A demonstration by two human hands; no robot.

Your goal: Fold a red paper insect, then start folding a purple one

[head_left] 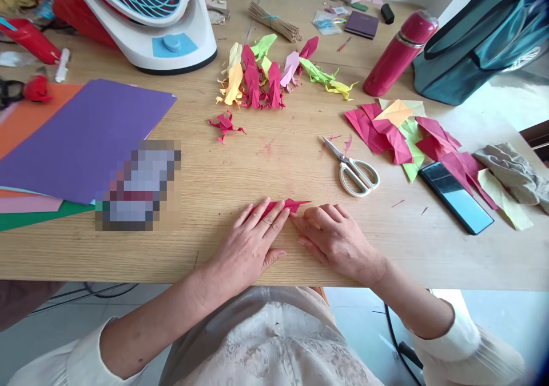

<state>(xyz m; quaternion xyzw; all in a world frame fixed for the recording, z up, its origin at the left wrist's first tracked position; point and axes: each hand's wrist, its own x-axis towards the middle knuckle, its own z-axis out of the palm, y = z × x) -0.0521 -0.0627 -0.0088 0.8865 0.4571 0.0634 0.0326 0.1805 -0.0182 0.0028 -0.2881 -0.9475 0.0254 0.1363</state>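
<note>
A small folded red paper piece (295,205) lies near the front edge of the wooden table (266,163). My left hand (251,243) lies on it with fingers stretched flat, pressing it down. My right hand (332,238) rests beside it, its curled fingertips pinching the paper's right part. Most of the paper is hidden under both hands; only a red tip shows above the fingers. White-handled scissors (354,168) lie just beyond my right hand.
Several finished folded paper figures (268,71) lie mid-table, one red figure (225,124) apart. Coloured sheets (86,128) lie left, paper pieces (398,131) and a phone (457,197) right. A fan (150,20), red bottle (398,51) and teal bag (472,37) stand behind.
</note>
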